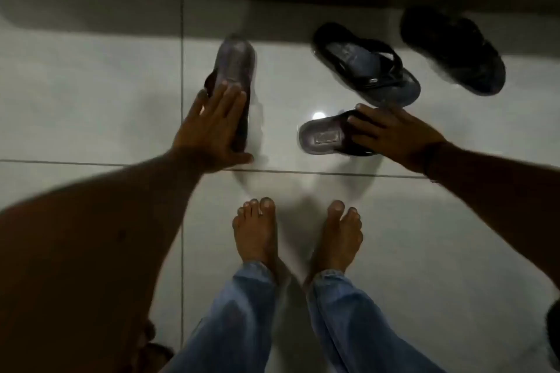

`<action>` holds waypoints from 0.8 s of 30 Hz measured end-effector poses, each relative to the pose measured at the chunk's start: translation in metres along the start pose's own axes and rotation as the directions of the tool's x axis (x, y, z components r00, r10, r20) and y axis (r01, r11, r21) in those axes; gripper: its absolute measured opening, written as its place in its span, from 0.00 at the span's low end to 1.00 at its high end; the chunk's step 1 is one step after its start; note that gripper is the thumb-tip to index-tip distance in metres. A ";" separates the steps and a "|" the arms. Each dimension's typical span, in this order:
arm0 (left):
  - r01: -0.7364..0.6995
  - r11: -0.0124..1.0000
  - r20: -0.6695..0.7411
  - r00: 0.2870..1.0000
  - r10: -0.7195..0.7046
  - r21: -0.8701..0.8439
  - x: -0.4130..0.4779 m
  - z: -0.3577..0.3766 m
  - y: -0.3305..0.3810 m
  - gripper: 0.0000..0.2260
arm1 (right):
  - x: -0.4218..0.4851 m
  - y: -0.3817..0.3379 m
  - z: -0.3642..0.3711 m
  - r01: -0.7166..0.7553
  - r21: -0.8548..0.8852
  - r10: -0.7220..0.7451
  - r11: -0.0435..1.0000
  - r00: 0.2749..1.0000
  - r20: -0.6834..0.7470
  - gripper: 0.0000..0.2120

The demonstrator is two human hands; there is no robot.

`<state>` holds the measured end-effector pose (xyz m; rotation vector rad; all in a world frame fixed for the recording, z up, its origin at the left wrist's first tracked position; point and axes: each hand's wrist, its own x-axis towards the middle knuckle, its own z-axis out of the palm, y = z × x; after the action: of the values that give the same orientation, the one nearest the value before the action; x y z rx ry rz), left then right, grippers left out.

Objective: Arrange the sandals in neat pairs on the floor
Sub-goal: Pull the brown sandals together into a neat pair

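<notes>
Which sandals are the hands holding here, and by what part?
The left hand lies on the strap end of the left sandal. The right hand covers the strap of the near sandal. Whether either truly grips cannot be told.

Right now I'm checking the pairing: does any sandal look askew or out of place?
Yes. All four point different ways. The sandal under the left hand is tipped on edge; the one under the right hand lies sideways; two more sit angled beyond.
</notes>
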<state>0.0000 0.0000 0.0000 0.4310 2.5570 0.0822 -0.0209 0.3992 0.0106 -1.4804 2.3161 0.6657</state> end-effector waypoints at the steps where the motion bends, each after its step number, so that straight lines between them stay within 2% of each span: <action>1: -0.050 0.998 -0.027 0.998 0.051 0.045 0.017 -0.005 -0.023 0.63 | 0.005 0.008 0.005 0.038 -0.027 -0.039 0.999 0.999 -0.032 0.26; 2: -0.083 0.988 -0.060 0.994 0.092 0.129 0.030 0.009 -0.039 0.66 | 0.011 0.013 0.014 0.121 -0.079 -0.121 0.989 0.993 0.005 0.27; 3: -0.027 0.994 -0.087 0.996 0.036 0.108 0.042 0.018 -0.047 0.68 | 0.017 0.019 0.028 0.178 -0.146 -0.177 0.973 0.984 0.017 0.29; 4: -0.023 0.999 -0.007 1.000 0.024 0.048 0.044 0.043 -0.030 0.64 | 0.024 0.024 0.032 0.211 -0.183 -0.210 0.960 0.977 0.028 0.33; 5: 0.152 0.984 0.042 0.988 -0.149 -0.089 0.024 0.070 -0.004 0.54 | 0.029 0.028 0.038 0.232 -0.177 -0.227 0.956 0.973 0.046 0.37; 6: 0.325 0.934 -0.010 0.944 -0.330 -0.148 -0.005 0.104 0.012 0.40 | 0.030 0.029 0.043 0.236 -0.153 -0.234 0.960 0.972 0.029 0.40; 7: 0.328 0.927 0.092 0.944 -0.316 -0.184 -0.038 0.154 0.042 0.29 | 0.031 0.031 0.047 0.222 -0.128 -0.222 0.967 0.975 0.013 0.44; 8: 0.365 0.898 0.222 0.923 -0.315 -0.246 -0.068 0.188 0.072 0.23 | 0.032 0.035 0.051 0.194 -0.102 -0.192 0.976 0.981 0.028 0.47; 9: 0.359 0.905 0.218 0.925 -0.312 -0.226 -0.077 0.214 0.097 0.20 | 0.034 0.037 0.051 0.164 -0.057 -0.159 0.985 0.984 0.085 0.53; 10: 0.309 0.915 0.110 0.951 -0.290 -0.258 -0.078 0.220 0.111 0.19 | 0.038 0.038 0.052 0.127 -0.014 -0.123 0.992 0.980 0.157 0.59; 11: 0.352 0.874 0.164 0.935 -0.313 -0.336 -0.061 0.218 0.088 0.19 | 0.043 0.036 0.050 0.056 0.031 -0.062 0.998 0.973 0.222 0.62; 12: 0.435 0.816 0.154 0.900 -0.408 -0.380 -0.065 0.219 0.081 0.19 | 0.048 0.031 0.047 -0.021 0.089 -0.001 0.996 0.971 0.239 0.63; 13: 0.412 0.848 0.171 0.911 -0.375 -0.335 -0.077 0.215 0.095 0.19 | 0.056 0.024 0.041 -0.113 0.153 0.073 0.982 0.966 0.247 0.62; 15: 0.436 0.783 0.236 0.900 -0.367 -0.444 -0.056 0.198 0.062 0.18 | 0.077 0.006 0.026 -0.252 0.305 0.180 0.918 0.953 0.246 0.58; 16: 0.399 0.823 0.187 0.917 -0.353 -0.404 -0.030 0.172 0.034 0.22 | 0.089 -0.003 0.019 -0.293 0.371 0.216 0.881 0.948 0.235 0.57; 17: 0.369 0.848 0.181 0.929 -0.323 -0.381 0.007 0.130 0.001 0.34 | 0.102 -0.013 0.010 -0.338 0.427 0.258 0.839 0.937 0.235 0.56; 18: 0.208 0.955 0.139 0.974 -0.181 -0.213 0.045 0.088 -0.017 0.51 | 0.115 -0.023 0.002 -0.382 0.472 0.304 0.794 0.923 0.235 0.55; 19: 0.090 0.994 0.088 0.993 -0.085 -0.055 0.067 0.056 -0.029 0.64 | 0.127 -0.032 -0.007 -0.423 0.509 0.350 0.750 0.906 0.238 0.55; 20: 0.094 0.995 0.083 0.992 -0.095 0.020 0.074 0.030 -0.049 0.70 | 0.138 -0.040 -0.014 -0.461 0.538 0.396 0.706 0.886 0.240 0.55; 21: 0.132 0.990 0.084 0.987 -0.135 0.043 0.073 0.024 -0.047 0.72 | 0.147 -0.046 -0.020 -0.493 0.560 0.435 0.665 0.866 0.246 0.55; 24: 0.075 0.997 0.098 0.992 -0.074 -0.005 0.073 0.035 -0.032 0.72 | 0.167 -0.057 -0.031 -0.550 0.585 0.511 0.596 0.822 0.252 0.54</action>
<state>-0.0495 -0.0080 -0.0709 0.3272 2.4723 0.0434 -0.0389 0.2345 -0.0574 -0.4373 2.5619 -0.0112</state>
